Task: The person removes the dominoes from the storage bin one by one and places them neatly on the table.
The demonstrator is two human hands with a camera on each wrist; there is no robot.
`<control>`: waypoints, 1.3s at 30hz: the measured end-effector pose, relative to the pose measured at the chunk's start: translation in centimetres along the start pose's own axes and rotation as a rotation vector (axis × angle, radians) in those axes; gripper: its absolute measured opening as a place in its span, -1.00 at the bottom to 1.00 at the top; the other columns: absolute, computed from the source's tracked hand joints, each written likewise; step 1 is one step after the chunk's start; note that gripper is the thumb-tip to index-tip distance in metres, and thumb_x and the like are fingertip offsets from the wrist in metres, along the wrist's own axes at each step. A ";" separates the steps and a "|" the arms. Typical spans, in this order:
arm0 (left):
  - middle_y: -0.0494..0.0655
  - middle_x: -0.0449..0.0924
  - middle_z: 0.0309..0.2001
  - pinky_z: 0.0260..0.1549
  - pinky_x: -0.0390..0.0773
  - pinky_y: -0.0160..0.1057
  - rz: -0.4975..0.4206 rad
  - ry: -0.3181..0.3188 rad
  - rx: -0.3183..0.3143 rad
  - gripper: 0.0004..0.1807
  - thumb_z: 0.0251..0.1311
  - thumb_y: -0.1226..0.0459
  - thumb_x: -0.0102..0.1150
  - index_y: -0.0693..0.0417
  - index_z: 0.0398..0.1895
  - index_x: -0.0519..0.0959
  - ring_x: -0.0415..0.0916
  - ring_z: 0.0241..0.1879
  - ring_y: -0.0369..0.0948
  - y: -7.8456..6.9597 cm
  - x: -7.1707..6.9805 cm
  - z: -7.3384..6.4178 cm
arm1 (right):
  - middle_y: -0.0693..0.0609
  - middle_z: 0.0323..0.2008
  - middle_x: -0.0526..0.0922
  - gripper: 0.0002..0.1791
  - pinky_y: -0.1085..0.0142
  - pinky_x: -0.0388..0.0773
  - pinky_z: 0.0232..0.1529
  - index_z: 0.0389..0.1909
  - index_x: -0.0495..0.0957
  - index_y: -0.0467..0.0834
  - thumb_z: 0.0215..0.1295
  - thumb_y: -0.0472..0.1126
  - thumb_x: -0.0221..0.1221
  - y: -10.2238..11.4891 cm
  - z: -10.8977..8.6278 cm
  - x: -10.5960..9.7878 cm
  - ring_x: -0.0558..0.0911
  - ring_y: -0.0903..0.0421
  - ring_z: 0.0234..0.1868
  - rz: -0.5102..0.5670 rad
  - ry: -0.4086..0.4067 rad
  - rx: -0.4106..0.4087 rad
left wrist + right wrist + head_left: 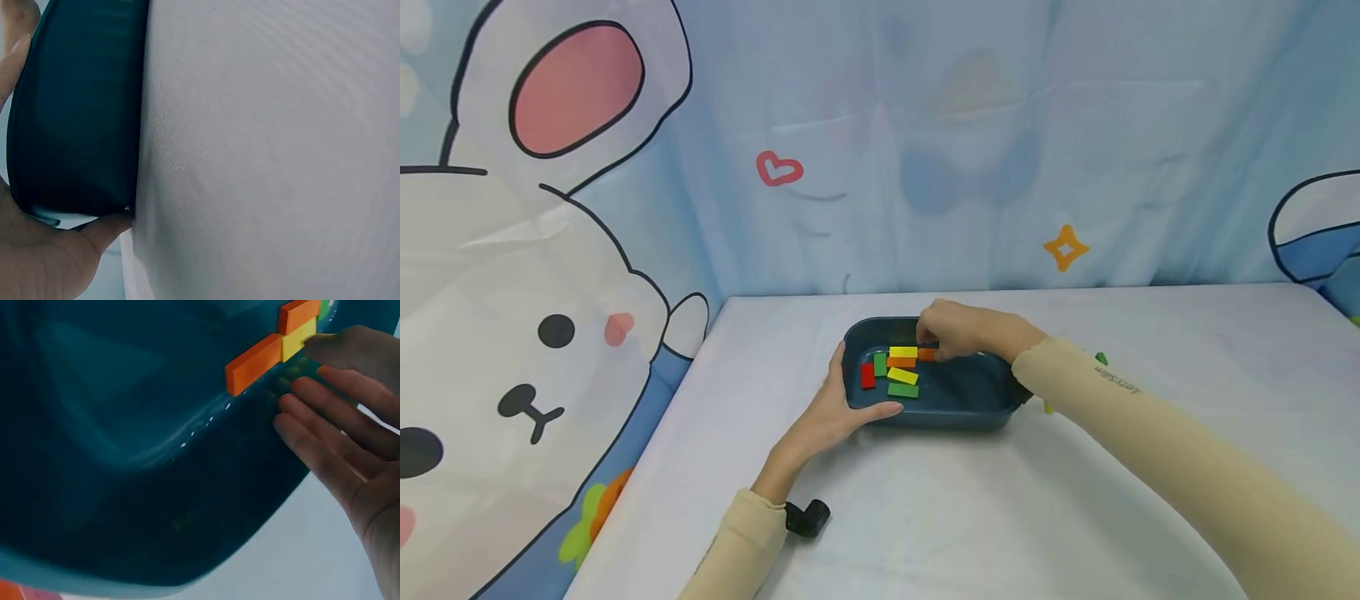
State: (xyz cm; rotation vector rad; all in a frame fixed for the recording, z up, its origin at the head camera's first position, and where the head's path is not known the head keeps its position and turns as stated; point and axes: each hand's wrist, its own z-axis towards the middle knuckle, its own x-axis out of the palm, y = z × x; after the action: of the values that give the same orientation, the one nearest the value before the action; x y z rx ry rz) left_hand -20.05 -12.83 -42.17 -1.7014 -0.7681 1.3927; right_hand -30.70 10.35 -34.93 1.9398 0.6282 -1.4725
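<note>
A dark teal tray sits on the white table. My left hand grips its left end, thumb along the front rim and fingers round the side. Reaching down over the far wall, my right hand is inside the tray. One digit touches a yellow block while the other fingers, loosely bent, stand apart from it. Next to that block are an orange block and a second orange block. Closer to my left hand lie a red block, a green block and another yellow block.
Right of the tray, a small green piece and a yellow piece show beside my right sleeve. A black device is worn at my left wrist. Behind the table hangs a printed blue curtain.
</note>
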 end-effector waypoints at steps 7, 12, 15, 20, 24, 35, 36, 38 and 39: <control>0.10 -0.21 0.70 0.51 0.09 0.30 0.007 0.003 0.009 0.40 0.15 -0.17 0.49 -0.12 0.72 -0.38 -0.08 0.64 0.10 0.0 -0.1 -0.1 | -0.07 -0.27 0.71 -0.80 0.23 0.71 -0.07 -0.09 0.74 -0.32 0.28 -0.40 0.41 0.3 1.0 0.2 0.57 0.06 -0.31 -0.056 0.093 0.039; 0.09 -0.21 0.70 0.51 0.08 0.30 0.004 0.003 0.010 0.40 0.14 -0.18 0.49 -0.13 0.72 -0.38 -0.08 0.64 0.10 0.0 -0.1 -0.1 | -0.08 -0.22 0.66 -0.74 0.20 0.70 0.04 -0.03 0.70 -0.32 0.27 -0.43 0.41 0.3 1.3 0.7 0.57 0.03 -0.21 -0.078 0.130 0.063; 0.09 -0.21 0.70 0.51 0.07 0.30 0.002 0.001 0.010 0.39 0.16 -0.15 0.49 -0.13 0.72 -0.38 -0.09 0.64 0.10 0.0 -0.1 -0.1 | -0.10 -0.20 0.65 -0.74 0.19 0.69 0.06 -0.02 0.68 -0.31 0.28 -0.43 0.41 0.4 1.5 1.0 0.58 0.01 -0.19 -0.087 0.127 0.068; 0.08 -0.22 0.70 0.51 0.07 0.30 0.004 0.003 0.012 0.39 0.15 -0.16 0.49 -0.12 0.72 -0.38 -0.10 0.64 0.09 0.0 -0.1 -0.2 | -0.08 -0.26 0.65 -0.78 0.21 0.71 0.01 -0.09 0.69 -0.30 0.27 -0.45 0.41 0.5 1.8 1.4 0.58 0.04 -0.27 -0.109 0.105 0.053; 0.09 -0.22 0.70 0.51 0.07 0.30 0.003 0.009 0.015 0.39 0.16 -0.15 0.49 -0.12 0.72 -0.39 -0.09 0.64 0.10 0.0 -0.1 -0.1 | -0.05 -0.32 0.68 -0.82 0.23 0.72 -0.07 -0.15 0.73 -0.27 0.26 -0.50 0.38 0.5 2.0 1.8 0.56 0.07 -0.35 -0.104 0.096 0.021; 0.11 -0.19 0.70 0.50 0.11 0.30 -0.004 0.011 0.022 0.45 0.08 -0.25 0.50 -0.10 0.72 -0.39 -0.06 0.63 0.12 0.1 -0.2 -0.1 | -0.06 -0.16 0.70 -0.74 0.23 0.71 0.00 -0.08 0.71 -0.23 0.25 -0.51 0.39 0.4 2.0 1.9 0.59 0.08 -0.26 -0.046 0.110 -0.021; 0.11 -0.20 0.70 0.50 0.10 0.31 -0.003 0.011 0.021 0.45 0.08 -0.26 0.49 -0.12 0.72 -0.39 -0.06 0.63 0.12 0.1 -0.2 -0.1 | -0.06 -0.15 0.70 -0.74 0.23 0.71 0.00 -0.08 0.71 -0.23 0.25 -0.51 0.39 0.4 2.0 1.9 0.60 0.08 -0.25 -0.046 0.114 -0.019; 0.11 -0.20 0.70 0.50 0.10 0.31 0.000 0.012 0.019 0.44 0.09 -0.26 0.49 -0.14 0.72 -0.39 -0.07 0.63 0.11 0.1 -0.2 -0.1 | -0.06 -0.15 0.70 -0.73 0.23 0.71 -0.02 -0.06 0.71 -0.23 0.24 -0.49 0.40 0.4 2.0 1.8 0.60 0.07 -0.25 -0.043 0.123 -0.010; 0.10 -0.21 0.70 0.50 0.10 0.31 0.001 0.013 0.016 0.44 0.09 -0.26 0.49 -0.15 0.72 -0.40 -0.08 0.63 0.11 0.1 -0.2 -0.1 | -0.07 -0.14 0.69 -0.72 0.23 0.71 -0.01 -0.05 0.71 -0.23 0.24 -0.49 0.41 0.4 2.0 1.8 0.60 0.07 -0.24 -0.044 0.129 -0.005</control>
State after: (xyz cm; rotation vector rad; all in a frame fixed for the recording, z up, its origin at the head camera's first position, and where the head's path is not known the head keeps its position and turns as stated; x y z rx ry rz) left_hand -19.95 -13.10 -42.15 -1.6968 -0.7466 1.3845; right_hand -31.25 8.61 -37.00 2.0410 0.7354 -1.3784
